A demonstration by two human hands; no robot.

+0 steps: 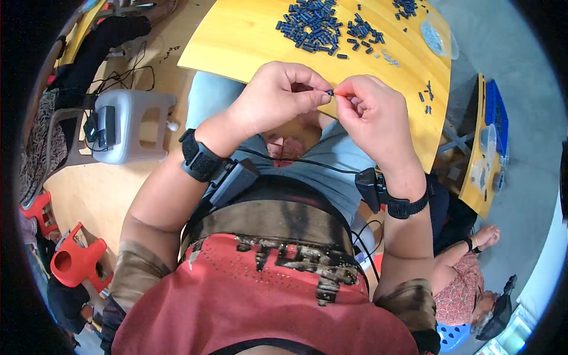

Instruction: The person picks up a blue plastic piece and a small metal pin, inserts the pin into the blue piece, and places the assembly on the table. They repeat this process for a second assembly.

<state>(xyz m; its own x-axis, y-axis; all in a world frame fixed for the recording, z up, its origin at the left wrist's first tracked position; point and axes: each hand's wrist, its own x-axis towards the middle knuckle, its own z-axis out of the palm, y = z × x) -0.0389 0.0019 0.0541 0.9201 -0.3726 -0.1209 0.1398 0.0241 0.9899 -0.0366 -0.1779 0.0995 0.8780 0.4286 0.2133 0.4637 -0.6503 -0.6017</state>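
Just past the table's near edge, my left hand (281,97) pinches a small dark cylindrical part (330,93) between thumb and forefinger. My right hand (373,112) meets it from the other side, its fingertips pressed together right beside the part. Whatever those fingertips hold is too small to make out. Beyond my hands, a large pile of small dark blue-black parts (310,26) lies on the yellow wooden table (236,35). Several tiny silvery pieces (389,58) are scattered to the right of it.
A clear plastic bag (435,38) of small pale pieces lies at the table's right edge. A few dark parts (427,97) sit apart nearby. Grey stool (133,127) and red stool (80,257) stand at left. Another person (461,278) sits at lower right, near a blue tray (497,112).
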